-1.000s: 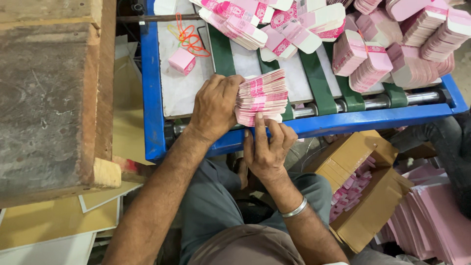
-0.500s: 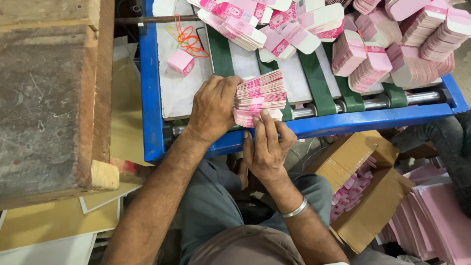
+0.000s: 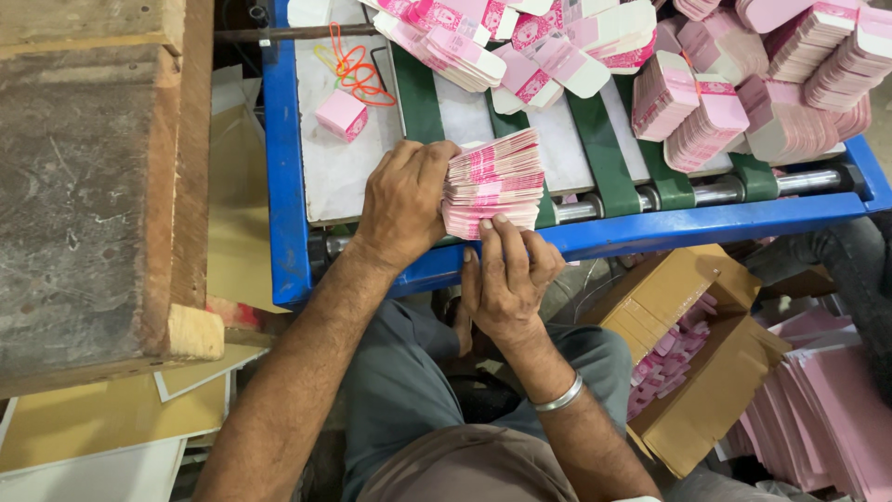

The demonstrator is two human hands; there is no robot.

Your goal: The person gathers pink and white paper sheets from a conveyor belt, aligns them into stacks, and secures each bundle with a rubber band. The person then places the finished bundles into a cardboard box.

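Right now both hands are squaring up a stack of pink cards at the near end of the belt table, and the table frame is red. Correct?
Not quite: the head view shows the table frame is blue, not red. The rest holds: the left hand and right hand are both on the stack of pink cards at the near end of the belt table.

Right hand (image 3: 506, 279) slightly higher against the near edge of the card stack (image 3: 494, 181), fingertips now touching it.
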